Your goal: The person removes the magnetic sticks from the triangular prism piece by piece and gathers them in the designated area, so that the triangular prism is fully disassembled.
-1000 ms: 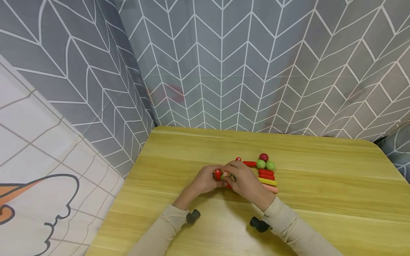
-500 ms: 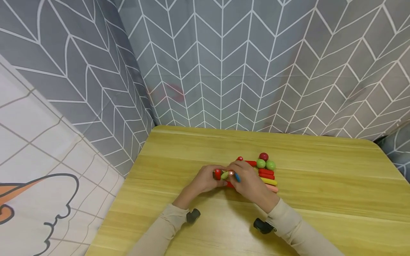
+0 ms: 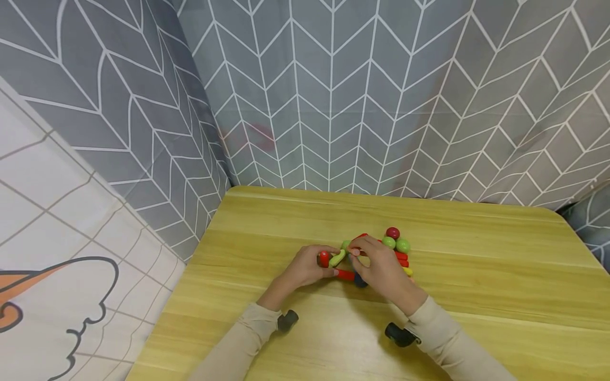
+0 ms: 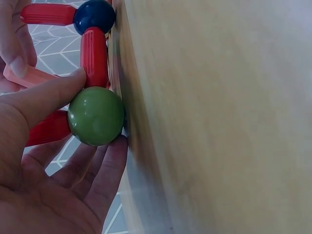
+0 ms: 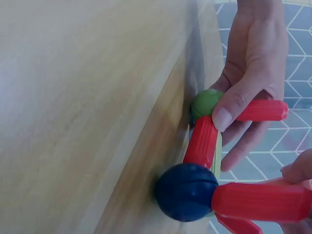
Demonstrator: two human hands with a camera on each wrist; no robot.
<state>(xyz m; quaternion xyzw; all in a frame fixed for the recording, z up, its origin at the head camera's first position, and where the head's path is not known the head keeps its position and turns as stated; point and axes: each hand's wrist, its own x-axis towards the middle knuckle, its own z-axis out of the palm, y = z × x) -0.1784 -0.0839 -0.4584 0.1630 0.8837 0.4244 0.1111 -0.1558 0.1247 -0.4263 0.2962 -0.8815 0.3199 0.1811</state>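
Observation:
My left hand grips the near left corner of a magnetic stick-and-ball frame. In the left wrist view its thumb presses where a red rod meets a green ball, with fingers behind the ball. Another red rod stands upright from that corner. A dark blue ball forms the near right corner and bears a red upright too. Between finger and thumb, my right hand pinches a salmon rod inside the frame. A pale green rod lies between the hands. Right fingers hide the frame's far side partly.
Right of the frame lie two loose green balls and a dark red ball. Red rods and a yellow rod are partly covered by the right hand. A patterned curtain hangs behind the wooden table.
My right hand has shifted right, away from the left hand, uncovering the pale green rod and the dark blue ball. The left hand keeps its place.

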